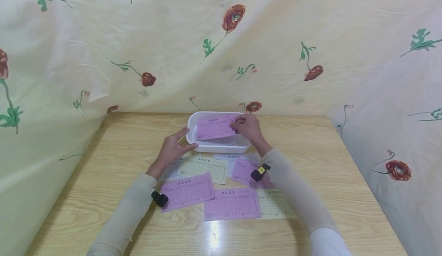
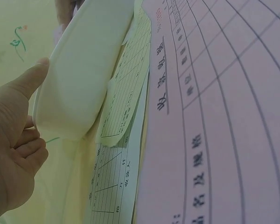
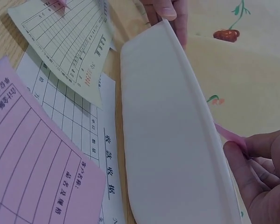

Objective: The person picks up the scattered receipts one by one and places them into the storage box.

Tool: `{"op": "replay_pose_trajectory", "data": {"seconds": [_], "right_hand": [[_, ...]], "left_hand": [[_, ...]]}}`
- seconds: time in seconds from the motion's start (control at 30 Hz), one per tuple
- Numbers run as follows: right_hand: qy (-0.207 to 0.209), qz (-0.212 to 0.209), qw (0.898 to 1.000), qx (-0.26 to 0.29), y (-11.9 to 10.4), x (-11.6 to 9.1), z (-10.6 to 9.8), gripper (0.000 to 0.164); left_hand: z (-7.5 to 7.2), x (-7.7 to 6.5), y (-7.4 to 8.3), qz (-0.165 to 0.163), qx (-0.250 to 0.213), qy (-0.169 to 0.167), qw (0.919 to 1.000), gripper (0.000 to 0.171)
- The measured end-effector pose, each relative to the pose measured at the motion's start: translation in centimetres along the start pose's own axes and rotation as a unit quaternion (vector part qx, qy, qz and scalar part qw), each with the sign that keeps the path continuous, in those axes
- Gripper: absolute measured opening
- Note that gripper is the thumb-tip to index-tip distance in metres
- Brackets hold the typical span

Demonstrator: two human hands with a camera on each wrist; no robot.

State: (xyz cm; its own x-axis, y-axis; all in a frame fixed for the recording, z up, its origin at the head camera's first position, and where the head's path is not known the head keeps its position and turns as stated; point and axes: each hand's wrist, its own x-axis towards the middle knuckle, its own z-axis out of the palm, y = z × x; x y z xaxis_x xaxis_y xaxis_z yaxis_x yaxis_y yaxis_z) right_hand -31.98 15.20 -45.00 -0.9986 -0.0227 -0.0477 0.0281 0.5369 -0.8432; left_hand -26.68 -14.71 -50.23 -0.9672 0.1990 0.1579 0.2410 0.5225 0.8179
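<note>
In the head view, a white plastic tub (image 1: pixel 219 149) stands near the back of the table with slips lying in it. My right hand (image 1: pixel 249 127) pinches a pink receipt slip (image 1: pixel 215 128) by its right end, between thumb and fingers, over the tub. The right wrist view shows that hand (image 3: pixel 266 175) beside the rim, with only a strip of the pink slip visible. My left hand (image 1: pixel 172 146) holds the tub's left end; in the left wrist view its thumb (image 2: pixel 35 79) lies at the rim and the other fingers curl by the end wall.
In front of the tub lie pink slips (image 1: pixel 233 205), cream slips (image 1: pixel 203 167) and white slips (image 1: pixel 243 157), some overlapping. Under the right forearm, another cream slip (image 1: pixel 274 206) is partly covered. A flowered cloth (image 1: pixel 172 37) hangs behind the wooden table (image 1: pixel 138 133) and along its sides.
</note>
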Motion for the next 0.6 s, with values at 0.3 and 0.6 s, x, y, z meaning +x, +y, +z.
{"op": "replay_pose_trajectory", "data": {"seconds": [0.3,0.6], "right_hand": [[-0.017,0.0,1.0,-0.005,-0.1,0.0,0.4,0.023],[-0.026,-0.019,0.999,-0.011,-0.2,-0.2,-1.0,0.032]], "left_hand": [[0.0,-0.1,0.0,-0.009,-0.008,-0.001,0.9999,0.088],[0.0,-0.1,0.0,-0.013,-0.008,-0.006,0.9999,0.086]]}}
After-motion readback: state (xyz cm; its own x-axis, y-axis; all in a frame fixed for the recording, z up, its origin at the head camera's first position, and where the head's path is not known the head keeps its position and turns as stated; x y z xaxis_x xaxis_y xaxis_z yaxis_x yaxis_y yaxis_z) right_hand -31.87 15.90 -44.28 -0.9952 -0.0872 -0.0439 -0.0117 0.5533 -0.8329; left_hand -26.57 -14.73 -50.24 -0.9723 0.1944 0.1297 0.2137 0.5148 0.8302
